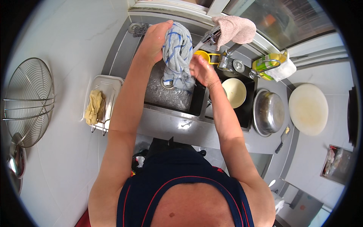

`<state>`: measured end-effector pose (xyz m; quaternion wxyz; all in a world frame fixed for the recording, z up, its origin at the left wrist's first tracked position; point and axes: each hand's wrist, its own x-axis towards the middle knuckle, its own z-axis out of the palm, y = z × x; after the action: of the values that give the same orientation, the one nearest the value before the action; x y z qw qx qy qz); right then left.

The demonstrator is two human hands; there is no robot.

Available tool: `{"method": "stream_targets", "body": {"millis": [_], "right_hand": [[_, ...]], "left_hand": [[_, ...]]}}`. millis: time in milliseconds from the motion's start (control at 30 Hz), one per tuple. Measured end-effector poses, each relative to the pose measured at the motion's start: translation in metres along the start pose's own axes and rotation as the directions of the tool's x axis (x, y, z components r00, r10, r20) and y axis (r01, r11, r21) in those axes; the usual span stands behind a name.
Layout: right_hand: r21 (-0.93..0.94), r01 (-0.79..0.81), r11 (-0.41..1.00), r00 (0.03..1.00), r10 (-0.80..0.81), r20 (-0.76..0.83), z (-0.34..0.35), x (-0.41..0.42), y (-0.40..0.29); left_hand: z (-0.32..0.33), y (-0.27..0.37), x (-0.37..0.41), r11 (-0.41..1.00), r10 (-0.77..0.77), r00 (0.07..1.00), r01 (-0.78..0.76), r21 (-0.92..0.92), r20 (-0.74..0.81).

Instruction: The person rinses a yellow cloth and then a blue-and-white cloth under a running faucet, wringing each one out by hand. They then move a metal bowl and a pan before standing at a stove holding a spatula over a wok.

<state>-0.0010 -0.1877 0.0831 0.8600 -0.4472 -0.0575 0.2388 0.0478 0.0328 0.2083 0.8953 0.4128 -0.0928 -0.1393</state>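
My left hand (156, 42) grips a bunched light-grey terry cloth (178, 48) with blue check lines, which hangs over the left sink basin (154, 98). The cloth's lower end reaches toward the metal drain (168, 82), where water is splashing. Close to the cloth's right side is my right hand (204, 71), thumb apart from its fingers; whether the fingertips touch the fabric is hard to see. Water runs from the chrome faucet (211, 35) just above that hand. Behind the right hand, a yellow plastic cup-like vessel with a handle (202, 56) is partly hidden.
A cream bowl (235, 92) sits in the right basin. Beside it, an upturned steel basin (273, 113) and a spatula (283, 140) rest on the counter. A pink cloth (234, 29) drapes the faucet. Left, a wall rack (110, 82) holds a yellow cloth (95, 106); a wire strainer (29, 82) hangs.
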Motion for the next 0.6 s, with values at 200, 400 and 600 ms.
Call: {"method": "stream_targets", "body": {"millis": [200,400,600], "right_hand": [[-0.553,0.018,0.833,0.999,0.010,0.047,0.029,-0.008,-0.002],[-0.472,-0.049,0.880,0.914,-0.151,-0.377,0.042,0.010,-0.021],[-0.894,-0.437,0.101,0.848,-0.284,-0.447,0.053,0.025,-0.036]], "left_hand": [[-0.045,-0.002,0.030,0.999,-0.051,0.998,0.051,0.005,0.036],[-0.127,-0.062,0.030,0.754,0.057,0.967,0.121,0.646,-0.247],[-0.156,-0.148,0.000,0.407,0.118,0.947,0.229,0.884,-0.299]]}}
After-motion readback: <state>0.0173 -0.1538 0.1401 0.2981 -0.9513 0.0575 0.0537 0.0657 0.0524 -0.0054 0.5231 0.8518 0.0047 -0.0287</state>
